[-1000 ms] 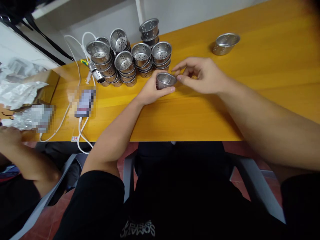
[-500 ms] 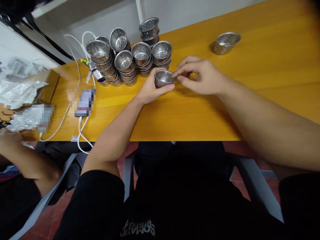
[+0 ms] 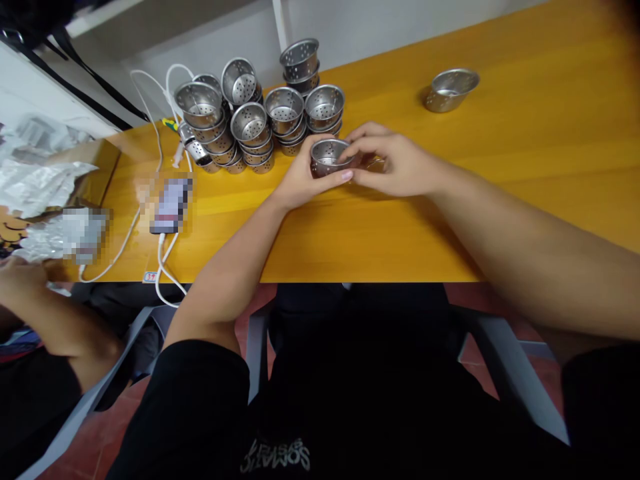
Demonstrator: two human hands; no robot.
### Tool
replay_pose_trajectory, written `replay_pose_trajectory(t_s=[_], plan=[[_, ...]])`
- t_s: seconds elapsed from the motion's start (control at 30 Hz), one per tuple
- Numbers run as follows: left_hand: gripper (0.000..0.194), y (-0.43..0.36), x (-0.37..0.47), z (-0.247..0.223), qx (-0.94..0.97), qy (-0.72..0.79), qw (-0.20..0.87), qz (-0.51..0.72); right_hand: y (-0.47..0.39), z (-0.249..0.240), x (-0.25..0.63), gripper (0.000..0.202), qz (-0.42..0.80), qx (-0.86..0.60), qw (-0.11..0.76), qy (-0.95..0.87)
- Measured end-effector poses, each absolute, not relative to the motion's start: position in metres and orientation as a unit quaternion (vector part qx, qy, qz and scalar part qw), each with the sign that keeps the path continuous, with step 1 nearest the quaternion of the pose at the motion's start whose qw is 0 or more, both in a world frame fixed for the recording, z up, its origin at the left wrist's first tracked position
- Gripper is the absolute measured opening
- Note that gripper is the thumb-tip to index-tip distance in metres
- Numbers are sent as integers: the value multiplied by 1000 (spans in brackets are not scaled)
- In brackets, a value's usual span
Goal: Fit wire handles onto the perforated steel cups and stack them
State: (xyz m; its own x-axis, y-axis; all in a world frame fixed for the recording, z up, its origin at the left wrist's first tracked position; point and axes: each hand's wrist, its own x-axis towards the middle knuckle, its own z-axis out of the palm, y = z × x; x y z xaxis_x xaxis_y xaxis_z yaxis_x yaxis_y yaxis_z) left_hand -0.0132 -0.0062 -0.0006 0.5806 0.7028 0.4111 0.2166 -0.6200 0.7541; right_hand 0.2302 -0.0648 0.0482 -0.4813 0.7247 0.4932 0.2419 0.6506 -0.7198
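Observation:
A small perforated metal cup is held just above or on the table in front of me; I cannot tell whether it touches the wood. My left hand wraps round its left side, thumb along the near wall. On the cup's right side, my right hand has its fingertips over the rim and its thumb against the outside. Something thin and shiny shows beneath the right palm, too unclear to name. Just behind the left hand stand stacks of similar metal cups.
One more metal cup stands apart at the back right. A phone with a white cable lies left of my forearm. Further left are plastic bags, a cardboard box and another person's arm. A wall borders the table's back.
My right hand has shifted slightly left, its fingers going from the rim's edge to over and inside the rim, thumb now against the cup. My left hand keeps its hold.

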Motion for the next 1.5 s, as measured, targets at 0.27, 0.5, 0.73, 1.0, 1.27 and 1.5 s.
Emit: replay_pose_trajectory(t_s=[0.27, 0.5, 0.73, 1.0, 1.27, 1.5], plan=[[75, -17, -15, 8, 748, 301, 467, 364, -37, 75, 245, 39, 146, -387, 462, -785], [56, -27, -14, 19, 715, 315, 497, 378, 6, 101, 235, 29, 87, -443, 400, -797], [52, -27, -14, 21, 726, 325, 482, 367, 13, 95, 215, 25, 40, -466, 321, -823], [49, -33, -12, 27, 734, 342, 466, 357, 12, 107, 217, 46, 59, -500, 347, -792], [46, -33, -12, 29, 737, 356, 462, 342, 41, 144, 192, 34, 86, -513, 383, -763], [45, -35, -11, 32, 726, 368, 473, 335, 54, 158, 161, 73, 216, -582, 288, -729]])
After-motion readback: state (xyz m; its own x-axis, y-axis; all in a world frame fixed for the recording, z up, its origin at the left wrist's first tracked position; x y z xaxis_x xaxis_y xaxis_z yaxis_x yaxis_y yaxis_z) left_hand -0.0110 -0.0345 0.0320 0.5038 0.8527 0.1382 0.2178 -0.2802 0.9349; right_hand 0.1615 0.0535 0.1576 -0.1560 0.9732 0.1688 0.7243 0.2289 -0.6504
